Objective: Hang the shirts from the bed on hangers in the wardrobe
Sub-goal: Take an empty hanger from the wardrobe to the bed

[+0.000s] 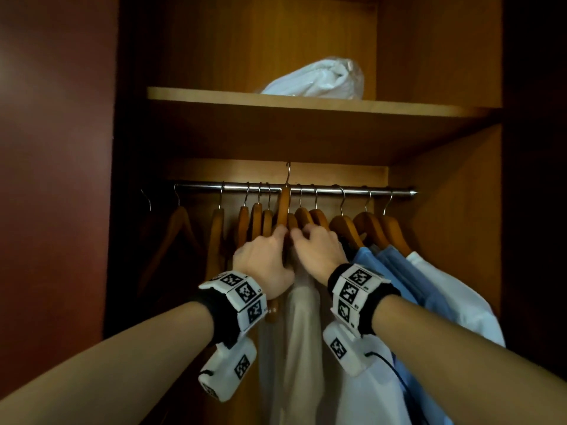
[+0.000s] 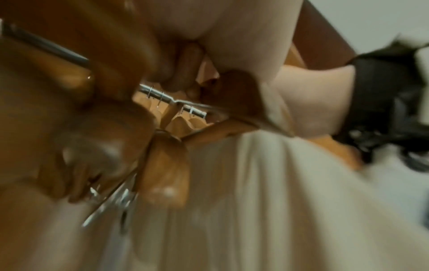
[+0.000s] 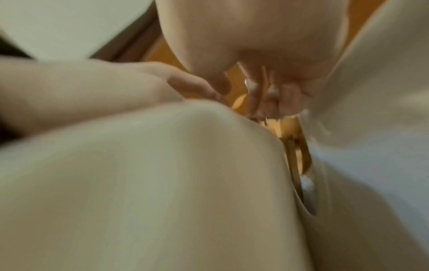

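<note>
A cream shirt (image 1: 303,332) hangs on a wooden hanger (image 1: 283,207) that I hold up in the middle of the wardrobe. Its steel hook (image 1: 287,174) stands above the metal rail (image 1: 380,190), not on it. My left hand (image 1: 270,253) grips the hanger's left shoulder from the front. My right hand (image 1: 316,246) curls over its right shoulder at the shirt's collar. Both wrist views are blurred. The left wrist view shows the cream shirt (image 2: 278,201) and the rail (image 2: 197,111). The right wrist view shows cream cloth (image 3: 162,183) under curled fingers (image 3: 287,99).
Several empty wooden hangers (image 1: 217,228) hang on the rail to the left. Blue shirts (image 1: 383,271) and a white shirt (image 1: 445,289) hang to the right. A white plastic bag (image 1: 319,78) lies on the shelf (image 1: 214,95) above. A dark red door (image 1: 55,148) stands at left.
</note>
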The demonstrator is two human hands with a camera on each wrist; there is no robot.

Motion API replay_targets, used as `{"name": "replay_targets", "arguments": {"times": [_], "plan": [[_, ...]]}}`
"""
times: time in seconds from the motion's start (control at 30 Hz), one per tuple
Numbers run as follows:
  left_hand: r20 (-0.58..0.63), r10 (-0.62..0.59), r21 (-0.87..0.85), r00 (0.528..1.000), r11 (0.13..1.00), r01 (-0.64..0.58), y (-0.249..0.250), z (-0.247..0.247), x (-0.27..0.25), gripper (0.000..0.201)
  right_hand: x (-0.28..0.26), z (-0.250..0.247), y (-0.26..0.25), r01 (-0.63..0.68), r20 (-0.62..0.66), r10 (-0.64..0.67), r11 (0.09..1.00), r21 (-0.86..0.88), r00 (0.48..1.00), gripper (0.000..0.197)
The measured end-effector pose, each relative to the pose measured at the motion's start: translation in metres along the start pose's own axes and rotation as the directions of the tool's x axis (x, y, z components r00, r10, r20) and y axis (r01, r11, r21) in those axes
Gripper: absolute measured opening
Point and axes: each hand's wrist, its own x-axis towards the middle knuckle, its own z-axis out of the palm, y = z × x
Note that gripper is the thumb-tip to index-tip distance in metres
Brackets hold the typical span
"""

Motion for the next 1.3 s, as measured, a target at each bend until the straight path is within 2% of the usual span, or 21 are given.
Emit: {"name": "replay_targets", "arguments": {"times": [0.03,0.1,0.17,0.23,0.3,0.4,0.47,0.53,0.63,0.73,0.8,0.87,0.93,1.0,1.07,1.17,1.23,1.3], "plan": [[-0.011,-0.003,-0.029,1.0,1.0,0.003,0.002,-0.003,-0.006,0.06,0.0,0.0,-0.004,0.013,0.016,-0.014,0.999,0.046,1.0,0.029],[-0.017,-0.006,-0.05,1.0,0.999,0.005,0.006,-0.008,-0.023,0.064,-0.008,0.003,-0.015,-0.042,0.075,0.034,0.994,0.105,0.997,0.041],[-0.012,0.007,-0.037,1.0,0.999,-0.007,0.008,-0.011,-0.044,0.069,-0.018,0.007,-0.022,-0.138,0.137,0.118,0.98,0.144,0.983,0.053],[-0.001,0.035,-0.028,0.999,0.999,-0.035,0.008,-0.014,-0.067,0.069,-0.032,0.011,-0.025,-0.198,0.196,0.16,0.962,0.19,0.967,0.046],[-0.021,0.097,-0.059,0.995,0.993,-0.098,0.006,-0.014,-0.092,0.053,-0.049,0.012,-0.024,-0.208,0.202,0.167,0.956,0.207,0.965,0.039],[-0.014,0.148,-0.163,0.989,0.975,-0.148,-0.002,-0.012,-0.126,0.035,-0.085,0.016,-0.02,-0.287,0.248,0.199,0.872,0.397,0.948,0.04],[-0.025,0.132,-0.272,0.991,0.953,-0.134,-0.009,-0.006,-0.145,0.022,-0.113,0.018,-0.016,-0.356,0.297,0.234,0.807,0.472,0.926,0.034],[-0.049,0.063,-0.355,0.997,0.932,-0.076,-0.012,-0.001,-0.158,0.015,-0.143,0.012,-0.012,-0.383,0.342,0.23,0.779,0.497,0.911,0.032],[-0.059,-0.018,-0.399,0.998,0.917,-0.007,-0.006,0.006,-0.176,0.031,-0.195,-0.01,0.0,-0.406,0.365,0.244,0.778,0.479,0.898,0.034],[-0.082,-0.076,-0.41,0.994,0.911,0.036,0.008,0.008,-0.18,0.067,-0.246,-0.038,0.015,-0.441,0.391,0.287,0.807,0.394,0.874,0.028],[-0.031,-0.086,-0.401,0.996,0.914,0.066,0.026,0.003,-0.186,0.087,-0.283,-0.063,0.027,-0.442,0.371,0.317,0.836,0.325,0.873,0.021],[0.095,-0.018,-0.407,0.995,0.912,0.055,0.055,0.002,-0.201,0.087,-0.323,-0.093,0.043,-0.455,0.338,0.358,0.847,0.274,0.87,0.02],[0.255,0.104,-0.42,0.961,0.907,0.014,0.097,0.008,-0.228,0.064,-0.367,-0.129,0.064,-0.475,0.298,0.409,0.857,0.2,0.863,0.022],[0.356,0.195,-0.473,0.914,0.881,-0.003,0.152,0.012,-0.267,0.043,-0.415,-0.169,0.087,-0.485,0.262,0.45,0.87,0.086,0.854,0.02],[0.411,0.274,-0.534,0.869,0.845,-0.014,0.211,0.018,-0.314,0.039,-0.463,-0.208,0.111,-0.491,0.213,0.496,0.867,-0.082,0.841,0.018],[0.491,0.401,-0.571,0.773,0.818,-0.062,0.302,0.029,-0.392,0.039,-0.538,-0.26,0.147,-0.538,0.083,0.577,0.797,-0.276,0.812,0.041],[0.536,0.461,-0.594,0.707,0.801,-0.073,0.364,0.033,-0.448,0.038,-0.597,-0.292,0.172,-0.641,-0.046,0.657,0.715,-0.28,0.753,0.047],[0.575,0.512,-0.587,0.638,0.802,-0.114,0.421,0.039,-0.502,0.042,-0.661,-0.321,0.199,-0.754,-0.192,0.733,0.601,-0.266,0.652,0.045]]}}
